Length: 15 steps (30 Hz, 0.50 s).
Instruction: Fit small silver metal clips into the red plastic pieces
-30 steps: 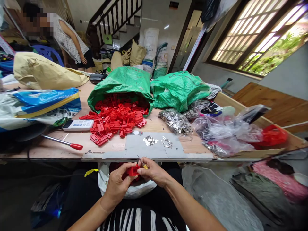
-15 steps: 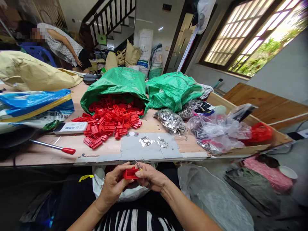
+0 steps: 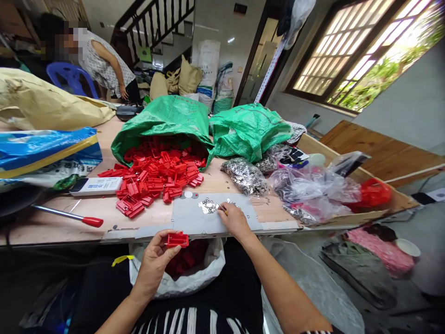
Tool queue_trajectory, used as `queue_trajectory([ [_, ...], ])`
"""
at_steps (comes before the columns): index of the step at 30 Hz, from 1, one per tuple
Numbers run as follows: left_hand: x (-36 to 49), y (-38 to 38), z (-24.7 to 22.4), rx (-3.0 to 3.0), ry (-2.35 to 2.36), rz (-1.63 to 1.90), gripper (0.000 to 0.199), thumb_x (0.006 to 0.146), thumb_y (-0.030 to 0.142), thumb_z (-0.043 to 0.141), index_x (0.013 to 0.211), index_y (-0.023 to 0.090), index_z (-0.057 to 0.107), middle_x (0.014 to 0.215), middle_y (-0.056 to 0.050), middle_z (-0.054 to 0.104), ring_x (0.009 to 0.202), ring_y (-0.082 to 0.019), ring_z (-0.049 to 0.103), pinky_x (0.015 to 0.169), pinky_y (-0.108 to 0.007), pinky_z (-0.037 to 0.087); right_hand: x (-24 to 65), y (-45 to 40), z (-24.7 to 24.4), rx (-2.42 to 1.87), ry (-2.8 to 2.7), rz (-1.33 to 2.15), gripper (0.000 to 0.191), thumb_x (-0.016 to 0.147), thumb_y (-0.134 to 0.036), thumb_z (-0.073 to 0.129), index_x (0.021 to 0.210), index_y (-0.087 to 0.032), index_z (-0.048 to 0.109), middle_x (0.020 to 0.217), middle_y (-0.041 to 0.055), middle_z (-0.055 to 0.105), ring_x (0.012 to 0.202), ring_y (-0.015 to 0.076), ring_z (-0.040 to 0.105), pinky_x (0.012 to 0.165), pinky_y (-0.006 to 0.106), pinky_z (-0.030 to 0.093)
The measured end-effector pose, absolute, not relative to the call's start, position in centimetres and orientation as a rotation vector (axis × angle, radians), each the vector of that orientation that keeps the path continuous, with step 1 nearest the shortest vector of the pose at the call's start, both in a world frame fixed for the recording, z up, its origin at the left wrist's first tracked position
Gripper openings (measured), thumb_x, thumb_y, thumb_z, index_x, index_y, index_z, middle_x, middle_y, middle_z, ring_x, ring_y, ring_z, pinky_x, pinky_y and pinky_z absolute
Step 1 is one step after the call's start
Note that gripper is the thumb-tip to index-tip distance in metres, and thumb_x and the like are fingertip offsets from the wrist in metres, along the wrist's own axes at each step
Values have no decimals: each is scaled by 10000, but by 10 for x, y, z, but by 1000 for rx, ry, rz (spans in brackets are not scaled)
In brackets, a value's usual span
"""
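My left hand pinches a red plastic casing between thumb and fingers, its hollow side facing me, above the open white sack on my lap. My right hand is closed around slim metal tweezers with a bit of yellow on them. Their tip is at a small heap of shiny metal pieces on the grey mat. A second little cluster of metal pieces lies partly hidden behind my right hand.
Red casings spill from a green sack across the table. To the right are a clear bag of metal parts and a box of plastic bags. A red-tipped lever juts out at left. Below, a white sack holds red casings. Another person bends behind.
My right hand has left the casing and moved forward with the tweezers to the metal pieces on the mat. My left hand has shifted slightly left, still holding the casing.
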State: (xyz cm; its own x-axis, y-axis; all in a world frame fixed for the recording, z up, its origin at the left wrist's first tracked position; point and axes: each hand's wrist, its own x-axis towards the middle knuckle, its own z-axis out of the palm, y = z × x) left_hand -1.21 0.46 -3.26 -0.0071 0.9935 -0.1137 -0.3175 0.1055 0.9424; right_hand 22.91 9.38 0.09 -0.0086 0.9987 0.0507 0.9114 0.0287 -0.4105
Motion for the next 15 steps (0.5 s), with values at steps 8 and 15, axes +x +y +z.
queue_trajectory([
  [8,-10,6,-30,866,1068,1277,353,705,246,727,1017,173,578,975,-43,716,877,-173,670,839,-301,525,214,104,0,-2068,-2023,320,115,850,-280,522,862,-197,600,906,68,664,827,191,581,658,262,325],
  [15,-10,5,-28,787,1036,1281,360,698,224,737,1014,173,572,928,-29,718,850,-152,666,803,-276,539,223,102,1,-2004,-2029,356,121,865,-275,485,869,-203,581,860,36,667,807,175,579,654,246,318],
])
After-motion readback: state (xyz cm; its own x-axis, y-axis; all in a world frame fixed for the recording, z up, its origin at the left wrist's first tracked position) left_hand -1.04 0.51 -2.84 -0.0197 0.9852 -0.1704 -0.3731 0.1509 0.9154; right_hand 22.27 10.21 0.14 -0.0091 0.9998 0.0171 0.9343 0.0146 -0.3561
